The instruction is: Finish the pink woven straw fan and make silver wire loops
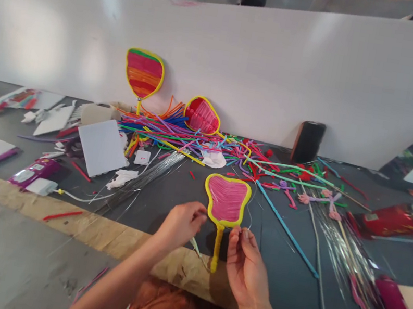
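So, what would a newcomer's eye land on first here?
Probably the pink paddle-shaped piece with a yellow rim, near the middle, between the left hand and the right hand. Next might come the striped red-and-orange piece, seen against the white board behind, and the tangle of colourful fuzzy stems below it.

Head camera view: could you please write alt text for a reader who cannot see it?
A person's left hand and right hand flank a pink, yellow-edged hand fan at a dark worktable. Behind it lie tangled, colourful pipe cleaners, with a striped fan and a red-and-pink fan, also yellow-edged, before a white partition.
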